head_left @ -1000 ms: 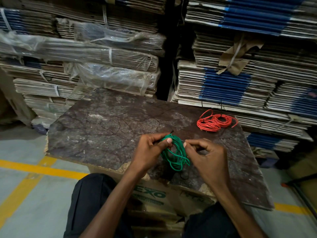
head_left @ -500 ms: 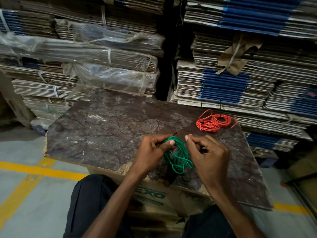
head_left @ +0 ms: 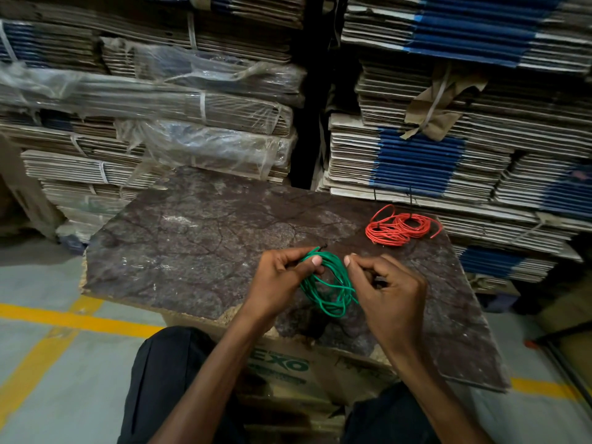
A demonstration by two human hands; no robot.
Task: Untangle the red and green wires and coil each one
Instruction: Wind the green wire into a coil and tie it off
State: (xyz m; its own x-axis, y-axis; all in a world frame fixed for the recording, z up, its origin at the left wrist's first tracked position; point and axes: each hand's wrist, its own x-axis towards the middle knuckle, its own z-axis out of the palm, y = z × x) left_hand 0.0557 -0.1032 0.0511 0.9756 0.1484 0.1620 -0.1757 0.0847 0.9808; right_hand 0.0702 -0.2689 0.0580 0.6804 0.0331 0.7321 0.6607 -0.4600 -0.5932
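The left hand (head_left: 278, 277) pinches the green wire (head_left: 326, 290) at the top of its coil, thumb pressed over the strands and fingers curled beneath; that grip is tight on the wire. The right hand (head_left: 389, 290) sits just to the right of the coil, its fingers curled inward and thumb tip meeting the forefinger near the coil's upper right edge; it seems to pinch a strand there, though the contact itself is hidden behind the fingers. The green loops hang between the two grips, drooping below them toward the person, and a short end of the wire pokes out above the left thumb. The coil is held just above the desk (head_left: 198, 245), a dark, mottled board with a chipped near edge. Farther from the right grip, up and to the right, the red wire (head_left: 397, 229) lies coiled on the desk near its far right corner, one loose end curling out to the right, well apart from both hands. Beyond the desk, behind both grips, rise stacks of flattened cardboard (head_left: 448, 155), some wrapped in clear plastic. Below the grips, under the desk's near edge, is a box (head_left: 288, 366) with green lettering, and the person's dark-clad knees sit either side of it.
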